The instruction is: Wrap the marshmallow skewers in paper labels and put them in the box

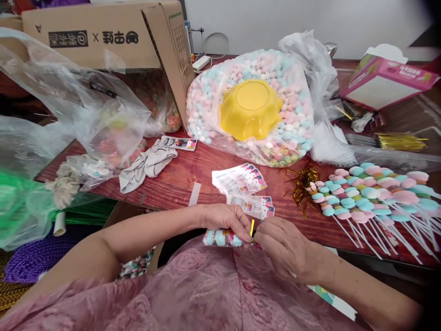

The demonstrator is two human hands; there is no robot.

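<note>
My left hand [225,220] is closed around a bagged marshmallow skewer [220,238] of pink, blue and white pieces, held just above my lap. My right hand [284,246] pinches a gold twist tie [252,228] at the end of that bag, fingertips meeting the left hand's. On the red table just beyond my hands lie stacks of small printed bags [239,181]. A pile of finished marshmallow skewers [372,195] with white sticks lies to the right, beside loose gold twist ties [303,186].
A big clear bag of pastel marshmallows [206,105] holds an upturned yellow bowl [251,108]. A cardboard box [103,37] stands back left, crumpled plastic bags [69,110] and a grey cloth [148,165] on the left, a pink box [389,80] back right.
</note>
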